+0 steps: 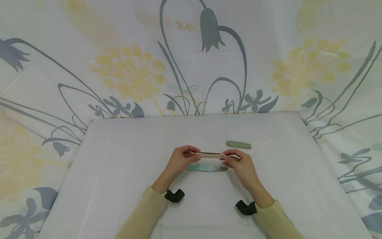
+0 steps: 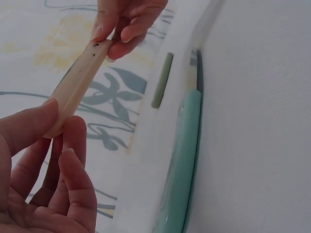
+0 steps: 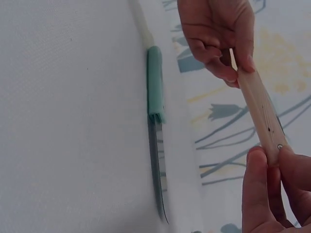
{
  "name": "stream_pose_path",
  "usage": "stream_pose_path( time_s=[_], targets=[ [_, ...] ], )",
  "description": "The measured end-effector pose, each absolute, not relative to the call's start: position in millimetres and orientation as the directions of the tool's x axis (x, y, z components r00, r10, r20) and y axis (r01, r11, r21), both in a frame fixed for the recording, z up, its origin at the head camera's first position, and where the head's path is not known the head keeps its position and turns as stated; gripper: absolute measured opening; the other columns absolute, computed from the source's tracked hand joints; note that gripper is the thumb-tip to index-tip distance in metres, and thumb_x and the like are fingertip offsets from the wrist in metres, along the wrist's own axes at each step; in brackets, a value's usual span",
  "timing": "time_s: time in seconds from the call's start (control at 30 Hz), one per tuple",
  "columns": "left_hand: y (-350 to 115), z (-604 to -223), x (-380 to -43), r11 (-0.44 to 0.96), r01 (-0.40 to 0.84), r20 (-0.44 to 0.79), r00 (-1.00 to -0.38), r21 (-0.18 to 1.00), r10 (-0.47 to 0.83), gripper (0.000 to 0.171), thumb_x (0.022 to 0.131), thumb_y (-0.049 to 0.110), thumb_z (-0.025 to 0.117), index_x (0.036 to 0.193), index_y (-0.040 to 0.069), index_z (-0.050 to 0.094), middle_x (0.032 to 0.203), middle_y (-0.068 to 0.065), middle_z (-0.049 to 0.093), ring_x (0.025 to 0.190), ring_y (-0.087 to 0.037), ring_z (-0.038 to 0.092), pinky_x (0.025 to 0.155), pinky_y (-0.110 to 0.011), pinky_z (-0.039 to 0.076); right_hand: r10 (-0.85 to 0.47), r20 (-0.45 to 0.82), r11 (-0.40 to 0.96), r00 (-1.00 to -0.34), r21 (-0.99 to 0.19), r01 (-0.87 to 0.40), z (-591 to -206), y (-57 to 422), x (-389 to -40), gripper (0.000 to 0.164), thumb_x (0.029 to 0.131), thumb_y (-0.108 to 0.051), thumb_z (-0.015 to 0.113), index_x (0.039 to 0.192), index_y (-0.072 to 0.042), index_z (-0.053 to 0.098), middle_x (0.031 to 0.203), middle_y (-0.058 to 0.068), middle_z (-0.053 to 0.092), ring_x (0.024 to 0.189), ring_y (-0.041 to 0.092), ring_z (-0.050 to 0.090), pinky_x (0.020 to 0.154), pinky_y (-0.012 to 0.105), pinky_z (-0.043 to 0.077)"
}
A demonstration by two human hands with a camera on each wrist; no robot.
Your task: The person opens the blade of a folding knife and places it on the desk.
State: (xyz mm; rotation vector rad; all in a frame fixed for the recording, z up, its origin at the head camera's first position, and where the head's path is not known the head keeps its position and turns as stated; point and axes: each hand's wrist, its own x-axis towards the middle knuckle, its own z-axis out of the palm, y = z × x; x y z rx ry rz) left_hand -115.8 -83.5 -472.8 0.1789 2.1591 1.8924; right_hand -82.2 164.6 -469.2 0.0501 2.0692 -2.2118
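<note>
A cream-handled folding knife (image 1: 210, 155), folded closed, is held level above the table between both hands. My left hand (image 1: 181, 157) pinches one end between thumb and fingers. The thumb and fingers of my right hand (image 1: 240, 165) grip the other end, near a small rivet seen in the right wrist view. Just below on the table lies a teal-handled folding knife (image 1: 198, 168) with its blade (image 3: 158, 170) out, pointing right. Farther back, to the right, a green folding knife (image 1: 238, 144) lies with no blade showing.
A white cloth covers the table (image 1: 131, 142). Behind it and at both sides hangs a flower-printed curtain (image 1: 185, 66), meeting the table's edges. Black bands (image 1: 174, 196) show at both wrists, below the sleeves.
</note>
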Motion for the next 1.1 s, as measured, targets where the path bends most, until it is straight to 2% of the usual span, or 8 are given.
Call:
stream_pose_path(
  time_s=[0.23, 0.3, 0.4, 0.5, 0.6, 0.77, 0.93, 1.1],
  targets=[
    [-91.6, -472.1, -101.1, 0.137, -0.096, -0.131, -0.950, 0.986, 0.282, 0.024, 0.085, 0.012, 0.080, 0.107, 0.003, 0.074, 0.092, -0.005, 0.073, 0.083, -0.014, 0.067, 0.074, -0.025, 0.050, -0.095, -0.110, -0.019, -0.989, -0.993, 0.112, -471.1, 161.0, -74.7, 0.023, 0.093, 0.003, 0.067, 0.113, 0.014, 0.062, 0.105, 0.018, 0.065, 0.090, 0.016, 0.069, 0.083, 0.038, 0.056],
    [-93.6, -471.7, -97.3, 0.137, -0.095, -0.131, -0.951, 0.986, 0.281, 0.023, 0.085, 0.011, 0.080, 0.105, 0.003, 0.074, 0.093, -0.005, 0.073, 0.084, -0.015, 0.068, 0.075, -0.025, 0.051, -0.100, -0.099, 0.017, -0.990, -0.995, 0.098, -472.6, 160.6, -73.3, 0.026, 0.092, 0.000, 0.069, 0.114, 0.013, 0.062, 0.102, 0.018, 0.067, 0.088, 0.019, 0.068, 0.082, 0.037, 0.057],
    [-95.9, -474.2, -93.3, 0.144, -0.075, -0.113, -0.955, 0.987, 0.274, 0.022, 0.084, 0.013, 0.081, 0.103, 0.004, 0.075, 0.095, -0.005, 0.073, 0.085, -0.015, 0.069, 0.074, -0.025, 0.052, -0.102, -0.047, 0.102, -0.994, -0.994, 0.036, -474.1, 160.3, -71.5, 0.030, 0.091, -0.005, 0.072, 0.116, 0.010, 0.064, 0.102, 0.017, 0.068, 0.088, 0.019, 0.067, 0.078, 0.031, 0.056],
    [-97.6, -473.7, -88.6, 0.155, -0.064, -0.104, -0.958, 0.986, 0.267, 0.021, 0.084, 0.012, 0.081, 0.102, 0.004, 0.075, 0.095, -0.006, 0.073, 0.084, -0.016, 0.069, 0.073, -0.025, 0.051, -0.120, 0.029, 0.183, -0.992, -0.982, -0.051, -474.2, 159.4, -70.6, 0.030, 0.091, -0.007, 0.074, 0.117, 0.005, 0.067, 0.107, 0.016, 0.068, 0.096, 0.018, 0.066, 0.079, 0.025, 0.054],
    [-98.7, -472.9, -83.9, 0.174, -0.060, -0.104, -0.961, 0.983, 0.257, 0.020, 0.083, 0.013, 0.082, 0.101, 0.007, 0.076, 0.094, -0.004, 0.073, 0.081, -0.016, 0.067, 0.069, -0.025, 0.049, -0.169, 0.110, 0.228, -0.979, -0.962, -0.148, -472.2, 155.7, -70.1, 0.026, 0.090, -0.006, 0.074, 0.114, 0.003, 0.069, 0.111, 0.014, 0.068, 0.103, 0.020, 0.065, 0.083, 0.026, 0.054],
    [-98.9, -470.6, -77.8, 0.194, -0.043, -0.094, -0.961, 0.980, 0.260, 0.018, 0.082, 0.015, 0.083, 0.099, 0.011, 0.077, 0.092, -0.003, 0.072, 0.078, -0.018, 0.066, 0.066, -0.026, 0.048, -0.254, 0.195, 0.284, -0.947, -0.921, -0.265, -456.5, 142.6, -66.1, 0.017, 0.088, 0.000, 0.074, 0.105, 0.000, 0.072, 0.104, 0.016, 0.069, 0.098, 0.026, 0.065, 0.084, 0.030, 0.054],
    [-96.3, -469.3, -74.6, 0.188, -0.004, -0.059, -0.957, 0.982, 0.284, 0.017, 0.082, 0.014, 0.083, 0.099, 0.011, 0.077, 0.090, -0.002, 0.072, 0.076, -0.018, 0.067, 0.064, -0.026, 0.048, -0.321, 0.201, 0.303, -0.926, -0.904, -0.301, -430.8, 130.1, -59.7, 0.015, 0.086, 0.006, 0.074, 0.100, 0.003, 0.073, 0.098, 0.015, 0.069, 0.089, 0.027, 0.066, 0.078, 0.030, 0.055],
    [-94.3, -468.9, -71.8, 0.189, 0.021, -0.039, -0.952, 0.982, 0.304, 0.017, 0.083, 0.012, 0.082, 0.098, 0.010, 0.077, 0.090, -0.002, 0.072, 0.076, -0.017, 0.068, 0.064, -0.025, 0.049, -0.333, 0.178, 0.322, -0.926, -0.901, -0.289, -446.0, 126.7, -64.1, 0.011, 0.086, 0.002, 0.076, 0.096, -0.001, 0.076, 0.094, 0.008, 0.070, 0.083, 0.023, 0.067, 0.074, 0.029, 0.057]
  ],
)
